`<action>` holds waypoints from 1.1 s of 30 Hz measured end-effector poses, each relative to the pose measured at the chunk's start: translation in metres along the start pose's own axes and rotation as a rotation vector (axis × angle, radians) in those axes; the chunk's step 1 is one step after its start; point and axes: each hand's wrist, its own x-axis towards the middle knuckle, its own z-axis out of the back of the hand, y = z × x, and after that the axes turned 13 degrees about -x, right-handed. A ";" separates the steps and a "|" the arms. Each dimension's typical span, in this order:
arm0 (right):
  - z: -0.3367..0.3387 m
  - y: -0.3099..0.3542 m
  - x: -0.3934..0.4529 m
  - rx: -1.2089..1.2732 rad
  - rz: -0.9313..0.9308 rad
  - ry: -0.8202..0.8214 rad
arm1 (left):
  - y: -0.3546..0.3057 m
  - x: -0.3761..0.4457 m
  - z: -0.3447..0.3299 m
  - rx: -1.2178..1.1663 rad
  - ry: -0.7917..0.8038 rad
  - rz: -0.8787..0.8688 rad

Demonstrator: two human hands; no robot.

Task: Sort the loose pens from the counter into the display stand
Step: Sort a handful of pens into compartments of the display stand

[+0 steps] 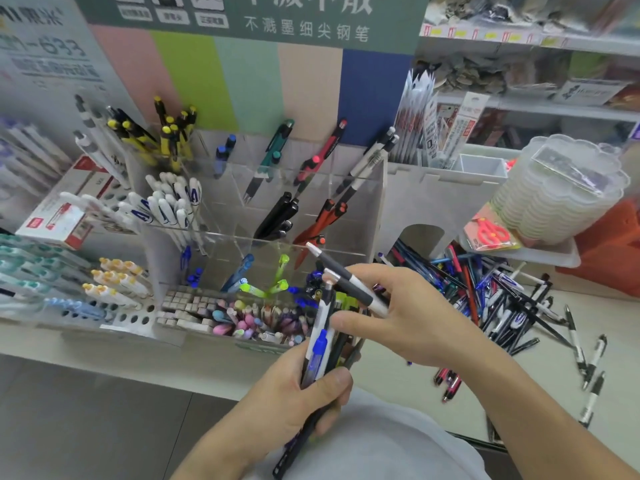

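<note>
My left hand [294, 393] grips a bundle of pens [320, 344] upright, a white one with a blue clip in front. My right hand [398, 313] pinches two black-and-white pens [346, 278] with silver tips, which slant up to the left just above the bundle. Both hands are in front of the clear acrylic display stand [214, 233], whose compartments hold yellow-black, white, blue, green, black and red pens. A heap of loose pens [502, 299] lies on the counter to the right of my right hand.
A white tray with round holes [135, 318] holds yellow-tipped pens at the left, beside a red-and-white box [59, 216]. A stack of clear plastic trays [554, 192] and orange scissors [491, 233] stand behind the heap. Shop shelves run along the back right.
</note>
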 end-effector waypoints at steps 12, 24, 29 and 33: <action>0.024 -0.010 0.002 0.150 0.058 0.139 | -0.003 0.002 0.011 0.059 0.180 0.078; 0.033 -0.012 0.000 0.186 0.050 0.006 | -0.010 0.000 0.011 0.083 0.122 0.157; 0.056 -0.035 -0.012 0.590 -0.156 -0.229 | -0.002 -0.001 0.019 -0.197 -0.159 0.125; 0.042 -0.042 -0.024 0.592 -0.207 -0.099 | -0.001 0.008 0.011 -0.330 -0.354 -0.101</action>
